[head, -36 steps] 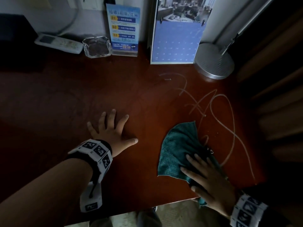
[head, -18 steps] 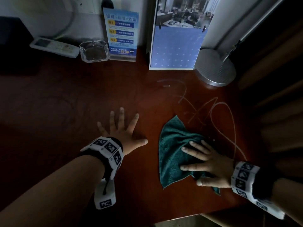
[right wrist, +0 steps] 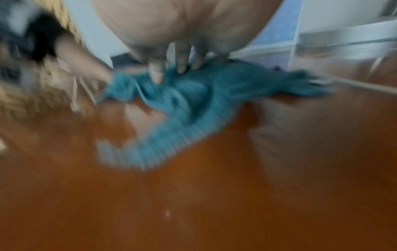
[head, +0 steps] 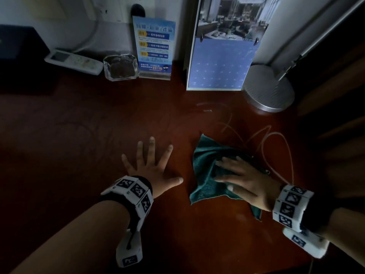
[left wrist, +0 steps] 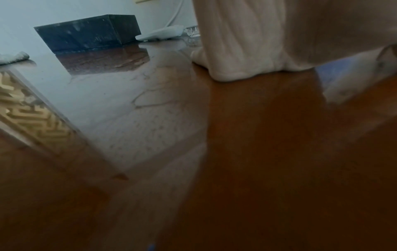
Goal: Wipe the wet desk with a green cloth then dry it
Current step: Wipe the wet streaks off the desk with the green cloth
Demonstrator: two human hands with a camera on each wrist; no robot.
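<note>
My right hand (head: 246, 179) lies flat, fingers straight, pressing the green cloth (head: 205, 175) onto the desk (head: 79, 135). My left hand (head: 152, 169) is splayed on bare wood just beside it. Wet streaks (head: 276, 139) curve beyond the cloth; lamp base (head: 268, 89) farther back.

- The right wrist view is smeared with blur: the green cloth (right wrist: 182, 105) shows no weave or clear edges.
- In the head view the right hand (head: 245, 180) covers the cloth's middle.
- The small print on the blue sign (head: 154, 50) at the desk's far edge is unreadable.
- The dark box (head: 17, 44) is cut off at the picture's left edge.
</note>
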